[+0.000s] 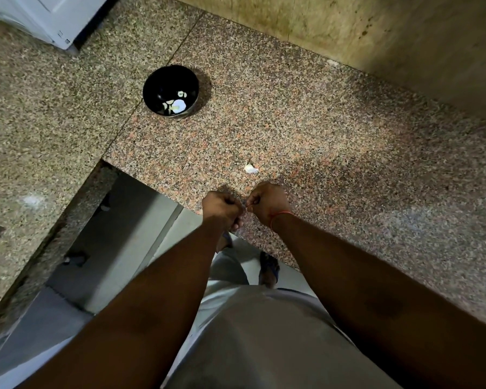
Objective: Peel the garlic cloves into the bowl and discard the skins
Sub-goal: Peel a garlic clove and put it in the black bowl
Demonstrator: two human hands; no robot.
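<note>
A black bowl (171, 90) stands on the speckled granite counter (334, 153), with a few pale garlic pieces (177, 105) in its bottom. A small white piece of garlic or skin (250, 169) lies on the counter just beyond my hands. My left hand (221, 206) and my right hand (265, 202) are close together above the counter's front edge, fingers curled, fingertips meeting over something tiny between them. That thing is almost fully hidden by the fingers. A red thread circles my right wrist.
The counter turns a corner to the left (40, 130), with a floor gap (129, 234) below my left arm. A white appliance (48, 15) stands at the far left back. A stained wall (348, 32) bounds the counter behind.
</note>
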